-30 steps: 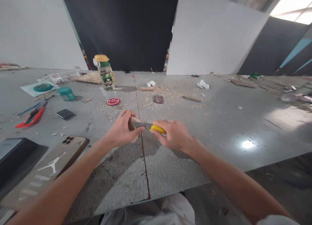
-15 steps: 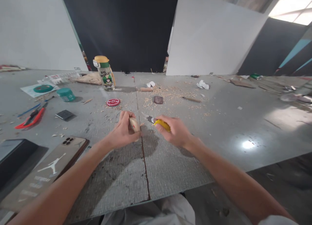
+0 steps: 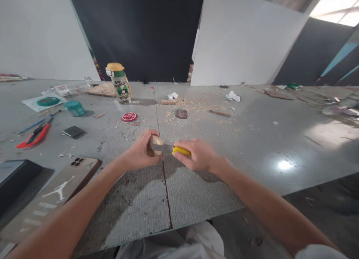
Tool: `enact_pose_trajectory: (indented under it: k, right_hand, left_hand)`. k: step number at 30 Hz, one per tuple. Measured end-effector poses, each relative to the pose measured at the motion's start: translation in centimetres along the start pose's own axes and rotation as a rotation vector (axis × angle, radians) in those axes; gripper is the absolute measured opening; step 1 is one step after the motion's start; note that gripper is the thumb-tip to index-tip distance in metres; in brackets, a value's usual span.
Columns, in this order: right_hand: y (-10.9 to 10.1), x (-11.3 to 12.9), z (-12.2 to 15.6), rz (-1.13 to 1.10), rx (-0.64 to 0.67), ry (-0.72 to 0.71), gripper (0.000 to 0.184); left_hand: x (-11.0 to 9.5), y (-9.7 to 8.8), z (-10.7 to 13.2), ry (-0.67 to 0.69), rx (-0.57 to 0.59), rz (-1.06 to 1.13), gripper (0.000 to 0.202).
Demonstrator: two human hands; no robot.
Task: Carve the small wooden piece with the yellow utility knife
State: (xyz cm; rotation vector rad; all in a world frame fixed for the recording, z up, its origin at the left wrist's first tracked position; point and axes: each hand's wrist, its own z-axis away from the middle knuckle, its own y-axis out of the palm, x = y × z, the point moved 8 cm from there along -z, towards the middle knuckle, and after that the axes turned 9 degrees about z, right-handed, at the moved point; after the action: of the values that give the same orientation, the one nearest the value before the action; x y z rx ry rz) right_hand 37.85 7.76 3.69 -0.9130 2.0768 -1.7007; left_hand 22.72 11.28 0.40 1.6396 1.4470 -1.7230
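Left hand (image 3: 139, 154) grips a wood piece (image 3: 157, 141); right hand (image 3: 200, 154) holds a yellow knife (image 3: 179, 151), blade against the wood. Phone (image 3: 60, 190) lies near left.

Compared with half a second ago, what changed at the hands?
The right hand drew the knife back toward the left hand; its blade now lies across the wood piece instead of pointing past it. Both hands keep their grips. The phone, bottle and shavings stayed put.
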Motion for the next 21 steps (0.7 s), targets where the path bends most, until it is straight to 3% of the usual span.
enact_pose_trajectory:
  k: [15, 18, 21]
  right_hand:
    - [0.0, -0.2, -0.2, 0.112, -0.039, -0.023, 0.033]
    - [-0.4, -2.0, -0.1, 0.117, -0.078, 0.015, 0.035]
    - [-1.5, -6.0, 0.1, 0.113, -0.16, 0.173, 0.037]
  left_hand:
    - [-0.3, 0.3, 0.0, -0.059, 0.106, 0.032, 0.042]
    - [-0.7, -0.1, 0.2, -0.06, 0.089, -0.035, 0.045]
    - [-1.5, -0.7, 0.4, -0.03, 0.049, -0.162, 0.047]
